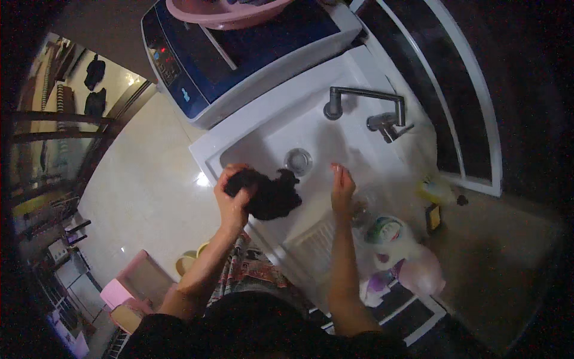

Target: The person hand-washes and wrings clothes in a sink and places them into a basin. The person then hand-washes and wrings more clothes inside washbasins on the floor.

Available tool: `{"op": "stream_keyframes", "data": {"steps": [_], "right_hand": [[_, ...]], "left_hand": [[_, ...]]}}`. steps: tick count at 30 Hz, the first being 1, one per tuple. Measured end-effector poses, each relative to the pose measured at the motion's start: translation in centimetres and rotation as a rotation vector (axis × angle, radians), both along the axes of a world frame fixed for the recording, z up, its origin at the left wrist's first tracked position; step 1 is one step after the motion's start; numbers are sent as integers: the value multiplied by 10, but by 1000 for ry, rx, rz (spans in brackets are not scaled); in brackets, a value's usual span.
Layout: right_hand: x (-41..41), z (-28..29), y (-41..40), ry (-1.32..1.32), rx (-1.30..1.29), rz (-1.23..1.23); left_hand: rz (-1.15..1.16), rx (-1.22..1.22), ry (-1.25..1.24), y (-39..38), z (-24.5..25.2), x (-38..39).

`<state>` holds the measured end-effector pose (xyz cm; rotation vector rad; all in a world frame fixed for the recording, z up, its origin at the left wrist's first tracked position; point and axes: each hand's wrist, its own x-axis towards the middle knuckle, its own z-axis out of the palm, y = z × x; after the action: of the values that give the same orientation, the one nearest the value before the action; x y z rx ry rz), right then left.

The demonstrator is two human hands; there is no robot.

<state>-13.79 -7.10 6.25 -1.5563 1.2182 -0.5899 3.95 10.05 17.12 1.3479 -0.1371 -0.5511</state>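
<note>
My left hand (233, 206) grips a bunched dark cloth (276, 197), with the thumb laid over it. The cloth hangs above the near left part of a white sink (204, 152), and its fold hides what kind of garment it is. To the right, my right hand (343, 186) is over the basin, apart from the cloth. Its fingers are drawn together and nothing shows in them. Between the hands and slightly farther off lies the round metal drain (298, 162). A ribbed washboard surface (314, 233) slopes beside my right forearm.
A dark grey faucet (370, 93) rises at the sink's far right. Behind the sink stands a washing machine (264, 63) bearing a pink basin (224, 19). Detergent packages (386, 231) and a pinkish bag (421, 271) crowd the right side. A pink bin (130, 280) stands on the left floor.
</note>
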Motion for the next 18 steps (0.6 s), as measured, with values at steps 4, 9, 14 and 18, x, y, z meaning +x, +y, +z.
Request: {"op": "stream_keyframes", "data": {"steps": [4,9,14,18], "right_hand": [[40,-120,-103,-134,-446,-84],[109,-210,-102,-17,-452,-11],[142,-242,-13,-220,-283,234],[133,-251,78,172,-272,860]], "left_hand": [[-129,-101,-132,4,-6,-10],[-347,-144,-246,18,-6,-4],[-385,-161,-216,9,-3,-7],[-391,-117,-229,16,-2,0]]}}
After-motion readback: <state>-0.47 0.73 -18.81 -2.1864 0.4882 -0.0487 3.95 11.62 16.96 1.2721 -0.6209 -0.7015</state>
